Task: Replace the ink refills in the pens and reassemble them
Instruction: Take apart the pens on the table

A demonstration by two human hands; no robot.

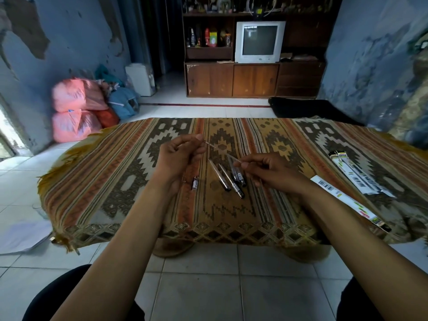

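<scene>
My left hand [179, 156] is raised over the patterned cloth and pinches a thin ink refill [209, 144] that points right. My right hand [271, 169] pinches another thin refill [234, 158] whose tip points left toward it. The two tips are apart. Below and between the hands, several clear pen barrels with black ends [231, 179] lie side by side on the cloth. A short clear pen piece [195, 183] lies alone just under my left wrist.
The low table is covered by a patterned cloth [115, 181]. Refill packets lie at the right: one [347, 201] near my right forearm, another [357, 174] farther right. White paper [23, 235] lies on the tiled floor at the left.
</scene>
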